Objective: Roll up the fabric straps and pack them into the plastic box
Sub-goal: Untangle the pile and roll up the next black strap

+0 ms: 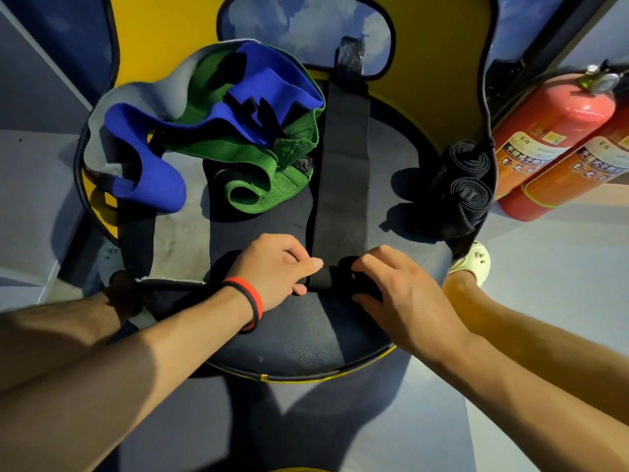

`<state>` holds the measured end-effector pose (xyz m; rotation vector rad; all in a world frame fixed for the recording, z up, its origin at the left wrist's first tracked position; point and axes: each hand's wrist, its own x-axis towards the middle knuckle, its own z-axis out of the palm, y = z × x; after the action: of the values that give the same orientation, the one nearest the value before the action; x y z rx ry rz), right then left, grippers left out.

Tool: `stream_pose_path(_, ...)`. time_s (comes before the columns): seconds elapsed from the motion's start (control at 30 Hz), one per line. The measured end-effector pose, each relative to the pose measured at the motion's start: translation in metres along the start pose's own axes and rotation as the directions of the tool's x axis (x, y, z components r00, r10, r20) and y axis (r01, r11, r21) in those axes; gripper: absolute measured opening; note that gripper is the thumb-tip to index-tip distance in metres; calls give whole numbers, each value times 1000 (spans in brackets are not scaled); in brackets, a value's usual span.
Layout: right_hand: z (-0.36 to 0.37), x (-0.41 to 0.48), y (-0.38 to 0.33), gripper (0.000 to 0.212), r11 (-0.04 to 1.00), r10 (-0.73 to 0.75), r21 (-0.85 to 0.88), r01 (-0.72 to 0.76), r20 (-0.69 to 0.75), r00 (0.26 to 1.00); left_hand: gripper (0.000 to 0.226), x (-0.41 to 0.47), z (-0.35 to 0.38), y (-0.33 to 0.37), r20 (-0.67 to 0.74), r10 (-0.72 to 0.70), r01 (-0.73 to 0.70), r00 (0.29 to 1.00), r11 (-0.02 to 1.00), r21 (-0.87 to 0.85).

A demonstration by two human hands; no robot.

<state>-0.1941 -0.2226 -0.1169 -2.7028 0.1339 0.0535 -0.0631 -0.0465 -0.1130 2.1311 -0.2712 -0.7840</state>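
A long black fabric strap (343,158) lies flat on the round dark cushion (299,338), running away from me. Its near end is wound into a small roll (335,277). My left hand (272,270) pinches the left side of that roll with thumb and fingers. My right hand (398,287) grips its right side, fingers curled over it. Two finished black rolls (468,185) sit at the cushion's right edge. A loose heap of blue (149,158), green (258,172) and grey (102,131) straps lies at the back left. No plastic box is in view.
Two red fire extinguishers (551,137) lie on the floor at the right. A yellow and blue padded backrest (425,35) rises behind the cushion. A foot in a pale clog (473,260) stands by the cushion's right rim.
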Motion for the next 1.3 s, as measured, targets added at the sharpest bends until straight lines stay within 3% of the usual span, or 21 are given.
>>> stream_pose_path(0.13,-4,3,0,29,991,-17,-132,17,3,1000,12,4,4,-4,-120,231,-208,966,963,174)
stream_pose_path(0.27,-4,3,-2,35,990,28,-141,-25,16,999,11,6,9,-9,-128,268,-260,955,963,75)
stream_pose_path(0.37,-2,0,-2,42,991,52,-121,-52,-2,999,10,6,11,-12,-118,295,-282,948,953,112)
stream_pose_path(0.53,-1,1,-2,41,987,34,-156,-34,-2,999,17,5,14,-12,-85,306,-284,948,937,204)
stream_pose_path(0.8,4,2,-3,42,991,96,-91,-97,-15,995,18,-1,18,-11,-133,314,-292,940,943,162)
stream_pose_path(1.03,-2,5,-6,29,995,75,-69,-76,-18,997,15,-2,18,-9,-129,304,-296,944,952,73)
stream_pose_path(1.17,-9,10,-3,26,995,92,-19,-93,-22,995,31,-3,16,-9,-92,301,-292,949,951,105)
stream_pose_path(1.3,-11,13,-4,26,997,67,-45,-70,-77,995,28,-2,13,-5,-137,243,-234,960,969,76)
